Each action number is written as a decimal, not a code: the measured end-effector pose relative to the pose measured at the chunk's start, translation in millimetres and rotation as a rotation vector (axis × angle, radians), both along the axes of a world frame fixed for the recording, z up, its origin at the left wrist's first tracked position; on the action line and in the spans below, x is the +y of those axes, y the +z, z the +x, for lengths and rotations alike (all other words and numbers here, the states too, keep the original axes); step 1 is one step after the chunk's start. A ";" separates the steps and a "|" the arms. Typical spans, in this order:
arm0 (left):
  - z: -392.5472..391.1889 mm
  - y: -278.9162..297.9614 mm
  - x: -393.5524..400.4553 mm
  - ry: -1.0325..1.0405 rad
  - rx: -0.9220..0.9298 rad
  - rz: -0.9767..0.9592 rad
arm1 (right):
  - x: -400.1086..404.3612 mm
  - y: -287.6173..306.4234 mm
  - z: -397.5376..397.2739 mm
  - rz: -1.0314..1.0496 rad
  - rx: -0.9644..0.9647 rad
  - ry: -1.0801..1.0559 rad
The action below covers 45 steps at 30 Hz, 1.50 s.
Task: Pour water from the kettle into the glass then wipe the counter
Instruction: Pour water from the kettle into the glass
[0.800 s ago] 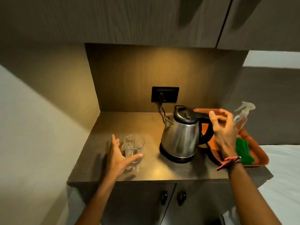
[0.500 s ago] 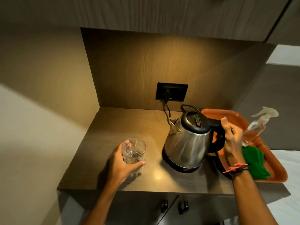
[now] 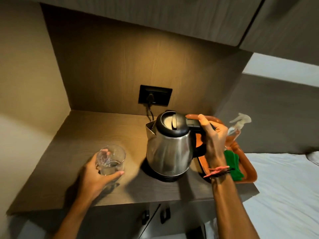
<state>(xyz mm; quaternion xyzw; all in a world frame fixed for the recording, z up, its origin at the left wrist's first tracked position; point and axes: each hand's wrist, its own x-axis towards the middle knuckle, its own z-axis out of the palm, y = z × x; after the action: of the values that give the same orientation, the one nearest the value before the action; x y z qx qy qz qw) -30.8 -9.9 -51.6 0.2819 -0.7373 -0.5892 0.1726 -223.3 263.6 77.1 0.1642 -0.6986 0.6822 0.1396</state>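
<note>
A steel kettle with a black lid stands on its black base in the middle of the wooden counter. My right hand is closed around the kettle's black handle. Left of the kettle, my left hand holds a clear glass with a little water in it, just above the counter. A green cloth lies in the orange tray to the right.
A clear spray bottle stands in the tray behind the cloth. The kettle's cord runs to a black wall socket. Cabinets hang overhead, cupboard doors with black knobs sit below, and a white bed is at the right.
My right hand went from open beside the handle to closed around it. My left hand closed on the glass and raised it slightly. The camera moved closer.
</note>
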 end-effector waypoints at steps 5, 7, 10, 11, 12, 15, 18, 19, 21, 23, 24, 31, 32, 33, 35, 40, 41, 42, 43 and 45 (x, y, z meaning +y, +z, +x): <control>-0.2 2.1 -2.2 0.008 -0.017 -0.041 | -13.7 45.4 25.5 0.118 0.067 -0.028; -0.2 3.5 -1.4 -0.001 -0.022 -0.049 | -19.7 55.6 33.2 0.185 0.081 -0.049; 0.4 5.1 -1.8 -0.020 -0.015 -0.038 | -26.8 63.0 41.7 0.277 0.113 -0.068; 1.1 5.1 -3.1 -0.030 -0.014 -0.044 | -30.5 64.3 44.7 0.314 0.127 -0.074; 1.8 4.9 -4.5 -0.040 -0.015 -0.052 | -34.8 64.9 46.8 0.351 0.147 -0.074; 1.4 3.2 -7.4 -0.067 0.000 -0.053 | -43.2 67.9 52.7 0.441 0.196 -0.071; 0.6 1.5 -10.8 -0.090 0.012 -0.062 | -49.8 70.5 54.7 0.502 0.215 -0.075; 0.2 0.6 -11.8 -0.098 0.023 -0.066 | -52.3 71.3 54.6 0.520 0.219 -0.078; 0.3 -2.3 -14.0 -0.109 0.043 -0.056 | -57.7 72.5 54.6 0.542 0.226 -0.073; 0.6 -3.8 -15.9 -0.111 0.039 -0.065 | -63.1 73.6 55.5 0.567 0.238 -0.070; 0.6 -4.4 -16.6 -0.114 0.035 -0.074 | -65.7 73.6 55.8 0.577 0.243 -0.070; 0.7 -5.8 -18.7 -0.128 -0.003 -0.139 | -77.1 73.5 59.8 0.699 0.310 -0.138; -0.4 -6.9 -18.3 -0.124 -0.008 -0.145 | -77.2 73.5 60.5 0.716 0.321 -0.135; -1.6 -7.6 -17.7 -0.119 -0.007 -0.136 | -77.2 73.9 61.1 0.730 0.328 -0.133; -2.5 -7.8 -17.1 -0.109 0.001 -0.114 | -77.3 74.7 61.9 0.753 0.342 -0.132; -1.2 -9.0 -18.0 -0.099 0.042 -0.093 | -80.2 75.3 64.0 0.810 0.391 -0.144; -1.3 -8.7 -17.9 -0.095 0.052 -0.089 | -80.5 75.1 64.0 0.818 0.401 -0.140; -1.4 -8.3 -17.5 -0.091 0.059 -0.083 | -80.4 74.7 63.9 0.826 0.408 -0.134; -1.5 -8.1 -17.3 -0.087 0.065 -0.077 | -80.3 74.3 63.9 0.833 0.412 -0.126; -1.9 -8.7 -17.0 -0.082 0.070 -0.073 | -80.2 73.8 63.8 0.845 0.421 -0.113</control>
<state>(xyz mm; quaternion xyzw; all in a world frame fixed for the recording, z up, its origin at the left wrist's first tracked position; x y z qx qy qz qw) -32.7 -26.9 -60.3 0.2242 -0.7627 -0.5781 0.1840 -159.5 183.4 151.0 0.3030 -0.8793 0.2816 0.2360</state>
